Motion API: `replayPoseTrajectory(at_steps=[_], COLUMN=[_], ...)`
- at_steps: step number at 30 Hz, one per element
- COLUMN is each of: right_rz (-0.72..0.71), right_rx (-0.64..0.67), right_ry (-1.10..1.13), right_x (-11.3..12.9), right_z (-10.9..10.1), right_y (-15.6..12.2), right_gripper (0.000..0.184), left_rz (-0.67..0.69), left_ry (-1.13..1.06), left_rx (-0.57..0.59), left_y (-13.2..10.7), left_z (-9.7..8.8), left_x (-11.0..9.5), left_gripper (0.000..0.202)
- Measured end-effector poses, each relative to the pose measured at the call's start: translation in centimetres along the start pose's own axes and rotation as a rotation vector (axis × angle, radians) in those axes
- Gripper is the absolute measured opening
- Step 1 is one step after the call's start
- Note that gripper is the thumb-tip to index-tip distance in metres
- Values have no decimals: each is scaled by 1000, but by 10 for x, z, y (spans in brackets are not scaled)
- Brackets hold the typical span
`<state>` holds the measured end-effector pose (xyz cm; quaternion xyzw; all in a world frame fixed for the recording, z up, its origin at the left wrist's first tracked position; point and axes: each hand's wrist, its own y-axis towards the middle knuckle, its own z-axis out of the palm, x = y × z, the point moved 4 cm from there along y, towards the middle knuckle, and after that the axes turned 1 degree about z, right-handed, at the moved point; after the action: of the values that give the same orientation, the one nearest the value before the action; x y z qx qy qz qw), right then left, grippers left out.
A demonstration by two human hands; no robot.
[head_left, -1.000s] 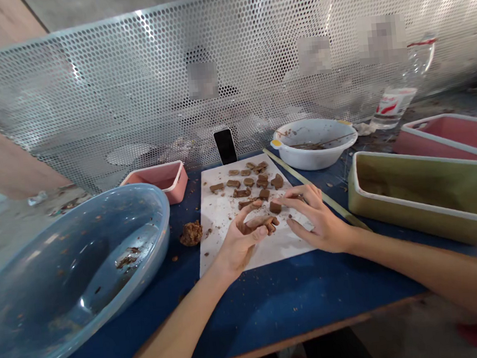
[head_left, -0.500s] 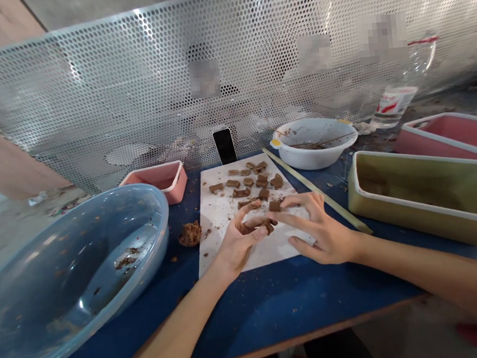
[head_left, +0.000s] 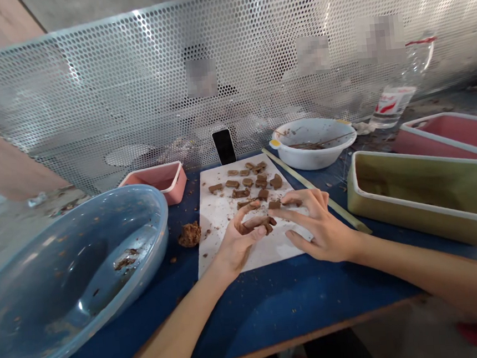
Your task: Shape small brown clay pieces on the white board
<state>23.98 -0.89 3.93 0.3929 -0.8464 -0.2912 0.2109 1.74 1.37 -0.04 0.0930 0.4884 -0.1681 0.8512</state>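
My left hand (head_left: 237,239) is over the white sheet (head_left: 223,241), thumb and fingers curled around a lump of brown clay (head_left: 268,224). Part of that clay is hidden by the fingers. On the other side my right hand (head_left: 315,225) hovers with its fingers spread and nothing in them. Its index fingertip is just above the held clay; whether it touches I cannot tell. Small shaped clay pieces (head_left: 240,193), several of them, lie in rough rows on the sheet beyond both hands. One block-shaped piece (head_left: 274,204) is close to the right fingers.
Left stand a big blue basin (head_left: 154,264) and a small pink box (head_left: 176,185), near a clay lump (head_left: 190,234). A phone (head_left: 224,147) leans on the perforated metal screen (head_left: 130,88). Right are a strip (head_left: 318,191), a white bowl (head_left: 316,158), a green bin (head_left: 417,213) and a bottle (head_left: 394,104).
My right hand has shifted slightly, its index finger drawing a little up from the held clay. The left hand keeps its grip in nearly the same place.
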Motion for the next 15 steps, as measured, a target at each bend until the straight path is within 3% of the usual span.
replayPoseTrajectory(at_steps=[5,11,15], right_rz=[-120,-27,-135], right_rx=[53,16,15], right_ry=[61,28,15], right_x=[3,-2,3], right_z=[1,0,0], right_y=[-1,-1,-2], right_gripper=[83,83,86], left_rz=[3,7,-7], left_ry=[6,-25,-15], left_rx=[14,1,-8], left_y=[0,1,1], left_z=[0,2,0], left_x=[0,-1,1], left_gripper=[88,82,83])
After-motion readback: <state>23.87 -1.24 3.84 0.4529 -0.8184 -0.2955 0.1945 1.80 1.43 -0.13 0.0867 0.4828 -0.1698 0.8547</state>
